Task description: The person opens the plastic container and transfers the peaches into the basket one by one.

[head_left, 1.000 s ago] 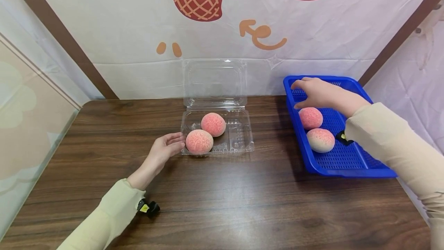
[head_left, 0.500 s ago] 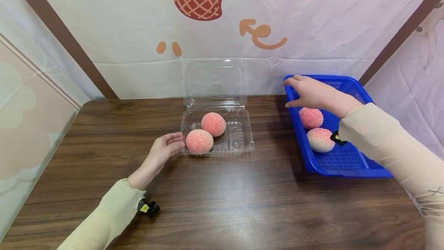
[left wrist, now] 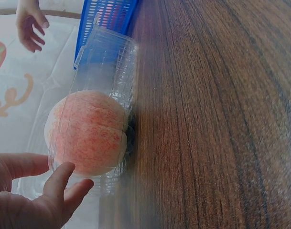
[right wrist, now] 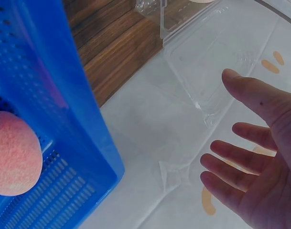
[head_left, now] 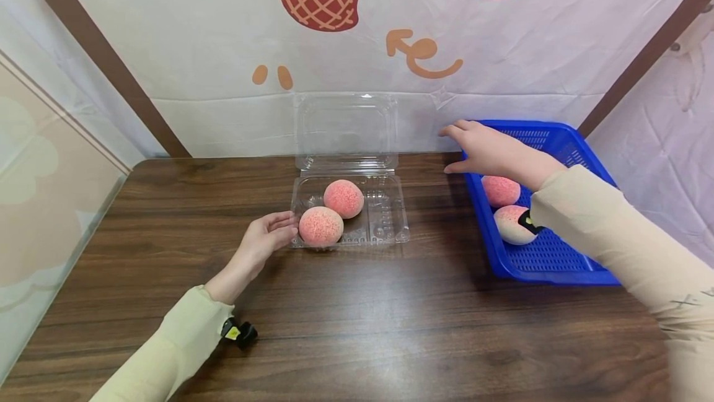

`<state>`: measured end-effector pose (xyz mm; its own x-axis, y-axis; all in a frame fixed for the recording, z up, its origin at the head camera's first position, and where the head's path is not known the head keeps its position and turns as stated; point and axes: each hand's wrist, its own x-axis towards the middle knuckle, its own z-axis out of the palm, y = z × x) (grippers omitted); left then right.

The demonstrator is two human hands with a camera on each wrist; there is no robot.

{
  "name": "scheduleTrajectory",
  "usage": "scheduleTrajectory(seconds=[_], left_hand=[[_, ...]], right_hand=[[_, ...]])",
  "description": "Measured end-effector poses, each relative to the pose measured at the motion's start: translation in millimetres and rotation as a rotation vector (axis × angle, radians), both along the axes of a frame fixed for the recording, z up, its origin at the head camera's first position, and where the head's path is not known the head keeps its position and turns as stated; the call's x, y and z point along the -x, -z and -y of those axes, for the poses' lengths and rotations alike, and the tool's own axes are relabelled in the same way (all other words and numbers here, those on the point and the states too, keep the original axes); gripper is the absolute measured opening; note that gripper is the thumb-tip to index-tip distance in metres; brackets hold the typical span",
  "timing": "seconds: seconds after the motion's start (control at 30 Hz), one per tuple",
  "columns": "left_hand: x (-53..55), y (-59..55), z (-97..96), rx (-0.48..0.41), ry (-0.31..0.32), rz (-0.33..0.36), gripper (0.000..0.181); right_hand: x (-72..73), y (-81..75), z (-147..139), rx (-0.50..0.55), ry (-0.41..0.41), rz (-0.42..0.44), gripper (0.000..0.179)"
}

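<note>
Left hand (head_left: 260, 243): fingers relaxed, unclenched, at left side of clear container (head_left: 385, 222). Front peach (head_left: 320, 227): in container, just beside those fingertips; rear peach (head_left: 343, 199) behind it. Right hand (head_left: 488, 149): empty, fingers spread, above left rim of blue basket (head_left: 558, 278); pinker peach (head_left: 501, 192) and paler peach (head_left: 509, 227) inside.

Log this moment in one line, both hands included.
left hand: by clear box; right hand: empty, near blue basket; box: open, two peaches; basket: two peaches visible
</note>
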<state>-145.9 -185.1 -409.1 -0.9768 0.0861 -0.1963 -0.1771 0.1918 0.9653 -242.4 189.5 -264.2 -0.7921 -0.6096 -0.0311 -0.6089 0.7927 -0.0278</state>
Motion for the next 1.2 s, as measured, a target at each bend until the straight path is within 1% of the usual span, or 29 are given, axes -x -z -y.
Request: scheduleTrajectory(seconds=[0.3, 0.5, 0.8, 0.9, 1.03, 1.2], left_hand=[[1.2, -0.1, -0.3, 0.000, 0.000, -0.007, 0.047], [1.5, -0.1, -1.0, -0.006, 0.001, -0.007, 0.047], [0.8, -0.2, -0.6, -0.002, 0.002, -0.003, 0.048], [0.5, -0.3, -0.5, 0.003, 0.004, -0.004, 0.048], [0.1, -0.7, -0.2, 0.015, 0.003, -0.002, 0.048], [-0.4, -0.7, 0.3, 0.023, 0.003, -0.003, 0.048]], right_hand=[[0.1, 1.4, 13.1, 0.016, -0.035, -0.023, 0.061], [-0.8, 2.5, 20.4, 0.009, -0.047, -0.008, 0.060], [-3.2, 2.0, 31.8, 0.012, -0.087, -0.007, 0.060], [-4.0, 2.1, 35.4, 0.007, -0.082, 0.002, 0.061], [-3.3, 5.3, 39.2, 0.009, -0.080, 0.025, 0.061], [-4.0, 9.8, 44.9, 0.021, -0.099, 0.032, 0.061]])
